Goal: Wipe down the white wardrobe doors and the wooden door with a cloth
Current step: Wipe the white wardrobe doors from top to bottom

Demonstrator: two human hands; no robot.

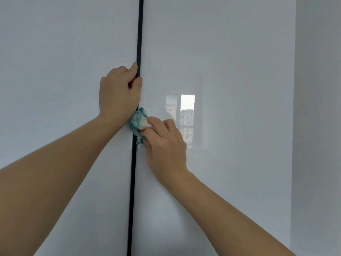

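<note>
hands at work on a white wardrobe, seen from the head camera. the left hand (119, 91) is hooked over the inner edge of the left door (64, 52), fingers curled into the dark gap (138, 43) that runs top to bottom between the two panels. just below it, close against the heel of that hand, the right hand (164, 143) pinches a bunched cloth (138, 122), white with a teal hem, and presses it to the left edge of the right door (236, 61), right beside the gap. both forearms reach in from the bottom corners. the right door is glossy enough to carry a reflection (185, 115) of a window and buildings, just right of the cloth hand. a plain grey wall (317, 108) stands at the far right. the wooden door is not in view.

the cloth looks soft, light and limp, so it likely works best wadded in the fingers as here, with a flat face kept to the panel; loose corners could catch in the gap. the doors look stiff, smooth and slippery; whether they swing or slide cannot be told. the free edge at the gap seems the sensible place to steady one, as the left hand does. by the look of it, the edge strip of the right door is the step in hand; how much of either panel is done cannot be told.
</note>
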